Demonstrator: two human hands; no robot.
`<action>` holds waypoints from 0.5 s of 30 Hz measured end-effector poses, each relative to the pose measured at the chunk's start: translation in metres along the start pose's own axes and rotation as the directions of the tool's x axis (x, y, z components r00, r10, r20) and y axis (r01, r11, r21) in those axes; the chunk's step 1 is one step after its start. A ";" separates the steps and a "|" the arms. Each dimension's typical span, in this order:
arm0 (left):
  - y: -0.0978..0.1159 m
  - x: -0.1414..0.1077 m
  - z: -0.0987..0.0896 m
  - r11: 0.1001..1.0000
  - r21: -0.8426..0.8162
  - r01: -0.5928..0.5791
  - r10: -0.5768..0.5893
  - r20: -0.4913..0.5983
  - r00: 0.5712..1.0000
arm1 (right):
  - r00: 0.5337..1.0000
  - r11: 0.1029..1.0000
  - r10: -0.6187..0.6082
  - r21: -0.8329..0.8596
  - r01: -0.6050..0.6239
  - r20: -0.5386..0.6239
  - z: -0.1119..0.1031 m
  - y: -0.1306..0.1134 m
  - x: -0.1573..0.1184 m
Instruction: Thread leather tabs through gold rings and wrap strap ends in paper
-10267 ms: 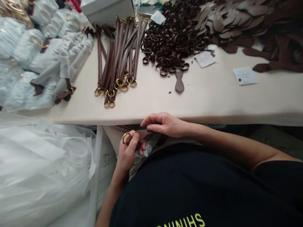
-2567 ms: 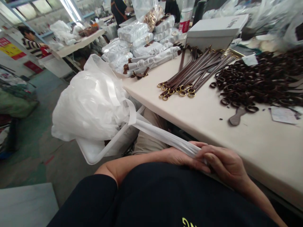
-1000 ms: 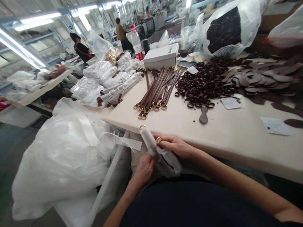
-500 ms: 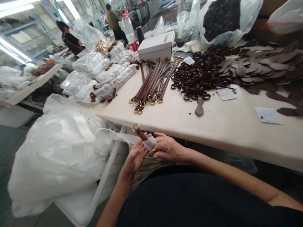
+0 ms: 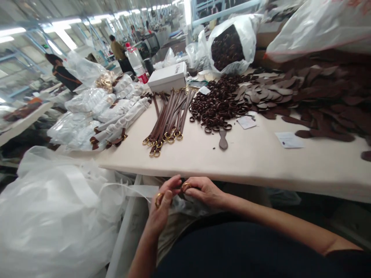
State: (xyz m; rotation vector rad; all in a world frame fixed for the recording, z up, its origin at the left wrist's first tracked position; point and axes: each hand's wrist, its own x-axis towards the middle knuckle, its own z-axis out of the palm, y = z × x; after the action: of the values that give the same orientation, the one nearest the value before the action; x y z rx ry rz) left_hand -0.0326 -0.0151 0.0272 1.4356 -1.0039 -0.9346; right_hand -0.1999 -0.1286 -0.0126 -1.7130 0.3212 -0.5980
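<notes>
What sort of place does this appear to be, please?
Probably a leather-goods workshop or factory: the table bears bundled brown straps with gold rings and a heap of small dark loops, and other people work at benches under rows of ceiling lights.

Gold ring (image 5: 186, 187), one: right hand (image 5: 206, 192) partly covering it. White sheeting (image 5: 52, 220): running off the left edge. Brown leather pieces (image 5: 327, 125): extending past the right edge. Paper slips (image 5: 289, 139), two: writing blurring beyond reading.
</notes>
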 end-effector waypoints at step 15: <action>-0.015 0.010 0.008 0.988 -0.147 -0.050 -0.031 -0.503 0.864 | 0.941 0.940 0.301 -0.215 -0.265 0.153 0.001 -0.006 -0.004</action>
State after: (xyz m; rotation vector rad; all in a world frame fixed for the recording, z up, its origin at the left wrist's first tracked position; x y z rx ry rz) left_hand -0.0354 -0.0261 0.0115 1.4363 -0.5318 -0.5636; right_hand -0.2031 -0.1241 -0.0074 -1.8474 0.4972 -0.1981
